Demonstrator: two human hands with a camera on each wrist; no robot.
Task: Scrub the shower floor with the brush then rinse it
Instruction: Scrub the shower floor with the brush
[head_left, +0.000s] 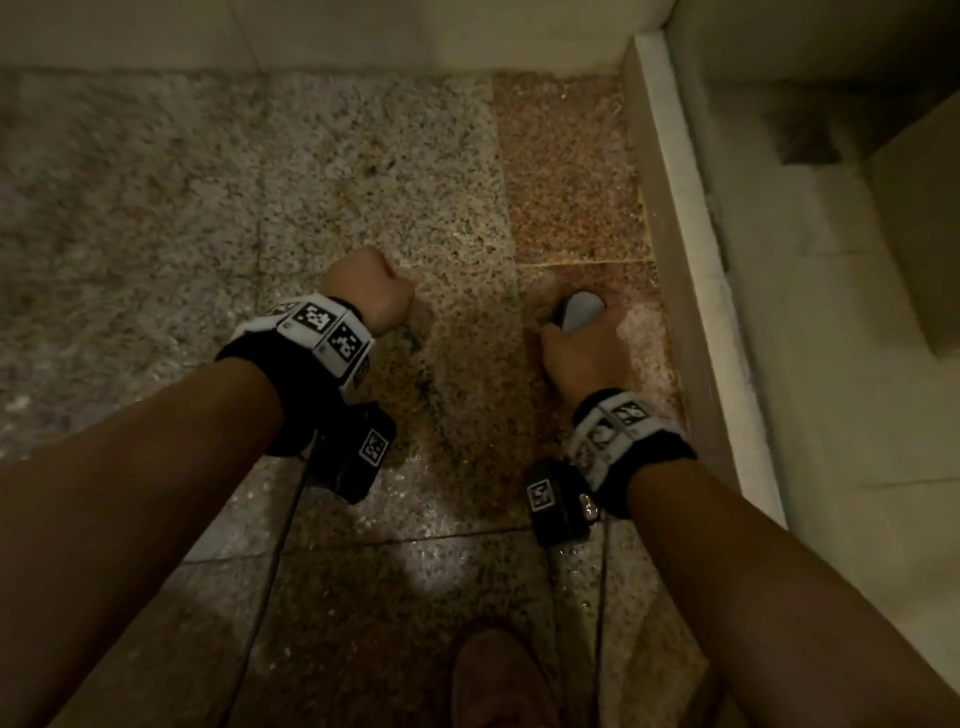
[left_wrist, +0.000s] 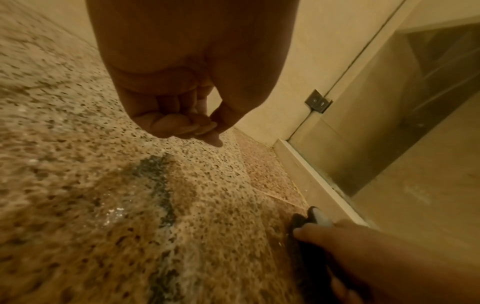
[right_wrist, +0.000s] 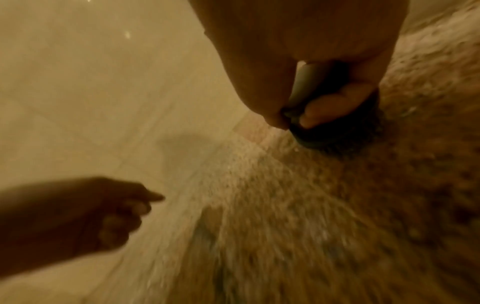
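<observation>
The speckled granite shower floor (head_left: 363, 171) is wet and glistening. My right hand (head_left: 587, 348) grips a scrub brush (head_left: 579, 310) with a pale grey top and dark bristles, pressed against the floor next to the raised curb (head_left: 691, 270). In the right wrist view my fingers (right_wrist: 335, 102) curl round the brush (right_wrist: 335, 133), bristles down on the stone. The left wrist view has the brush (left_wrist: 315, 218) at lower right beside the curb. My left hand (head_left: 371, 291) hovers over the floor in a fist, fingers (left_wrist: 176, 123) curled, holding nothing.
A pale tiled wall (head_left: 311, 31) runs along the far side. Right of the curb stands a glass panel (left_wrist: 389, 123) with a small metal bracket (left_wrist: 318, 101). A dark wet streak (left_wrist: 161, 185) marks the floor. My foot (head_left: 493, 680) shows at the bottom.
</observation>
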